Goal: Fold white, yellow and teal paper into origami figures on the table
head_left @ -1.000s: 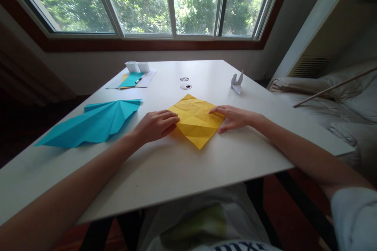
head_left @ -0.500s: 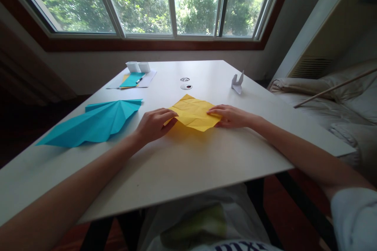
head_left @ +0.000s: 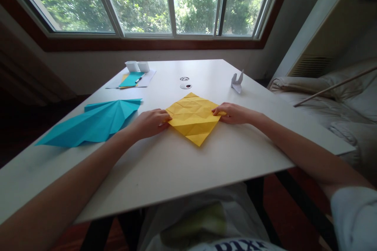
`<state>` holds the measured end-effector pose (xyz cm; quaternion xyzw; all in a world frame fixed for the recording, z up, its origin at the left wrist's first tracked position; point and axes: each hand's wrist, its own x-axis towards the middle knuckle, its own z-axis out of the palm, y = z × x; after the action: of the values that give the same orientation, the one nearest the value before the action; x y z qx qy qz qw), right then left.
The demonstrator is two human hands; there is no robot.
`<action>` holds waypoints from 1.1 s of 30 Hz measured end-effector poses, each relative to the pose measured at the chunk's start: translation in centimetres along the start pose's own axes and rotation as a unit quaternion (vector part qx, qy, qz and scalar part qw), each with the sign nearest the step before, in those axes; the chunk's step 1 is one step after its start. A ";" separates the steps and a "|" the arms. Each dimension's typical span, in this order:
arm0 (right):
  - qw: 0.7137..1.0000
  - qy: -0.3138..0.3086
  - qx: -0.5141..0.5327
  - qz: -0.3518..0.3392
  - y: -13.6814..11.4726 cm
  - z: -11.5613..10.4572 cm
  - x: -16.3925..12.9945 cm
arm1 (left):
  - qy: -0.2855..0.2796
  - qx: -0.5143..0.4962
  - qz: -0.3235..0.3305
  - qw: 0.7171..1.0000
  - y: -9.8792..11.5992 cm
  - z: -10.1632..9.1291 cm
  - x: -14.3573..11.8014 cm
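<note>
A creased yellow sheet of origami paper [head_left: 193, 115] lies nearly flat on the white table, turned so one corner points toward me. At its left corner, my left hand [head_left: 153, 122] pinches the edge between thumb and fingers. The opposite corner is gripped by my right hand [head_left: 232, 113], its fingertips on the paper near the edge. Fold lines cross the sheet, and a horizontal crease runs across its lower part. Left of my left hand rests a large blue pleated paper [head_left: 94, 125], partly opened out.
A folded white paper figure [head_left: 236, 82] stands at the right rear of the table [head_left: 176, 180]. At the back left are two small white paper boxes [head_left: 137, 66], stacked coloured sheets [head_left: 131, 79] and a pen [head_left: 139, 79]. Two round discs [head_left: 185, 86] sit in the tabletop's middle.
The yellow paper has come down flatter, and its near corner has unfolded toward me. Both hands have shifted slightly outward with its side corners.
</note>
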<state>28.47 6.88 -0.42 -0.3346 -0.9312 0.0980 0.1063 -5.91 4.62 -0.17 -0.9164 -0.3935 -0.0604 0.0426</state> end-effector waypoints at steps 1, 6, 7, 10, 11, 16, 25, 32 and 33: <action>1.000 0.002 -0.001 0.006 -0.1 -0.1 0.0 | 0.004 -0.008 0.008 1.000 0.0 0.0 0.0; 1.000 -0.004 -0.004 0.026 -0.4 -0.8 -0.3 | 0.015 -0.053 0.022 0.998 0.1 -0.3 -0.2; 0.999 -0.008 0.000 0.033 -0.5 -1.0 -0.4 | 0.012 -0.058 0.016 0.998 0.1 -0.5 -0.2; 0.998 0.002 0.029 0.060 -0.4 -1.2 -0.4 | 0.001 -0.087 -0.018 0.996 0.3 -0.8 -0.2; 0.996 0.015 0.040 0.072 -0.3 -1.2 -0.4 | -0.001 -0.107 -0.032 0.994 0.4 -0.8 -0.1; 0.984 0.061 0.094 0.135 0.3 -1.0 -0.2 | 0.034 -0.194 -0.124 0.973 0.6 -0.8 0.3; 0.967 0.120 0.051 0.221 0.3 0.1 0.4 | 0.046 -0.174 -0.206 0.962 -0.2 0.5 0.4; 0.964 0.109 -0.004 0.244 0.3 0.9 0.5 | 0.019 -0.116 -0.201 0.973 -0.7 0.9 0.4; 0.964 0.106 -0.008 0.245 0.3 0.9 0.5 | 0.014 -0.110 -0.202 0.973 -0.8 1.0 0.4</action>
<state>28.02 7.34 -1.32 -0.5617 -0.8049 0.0776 0.1749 -6.13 5.53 -1.04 -0.8161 -0.5607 -0.1233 -0.0661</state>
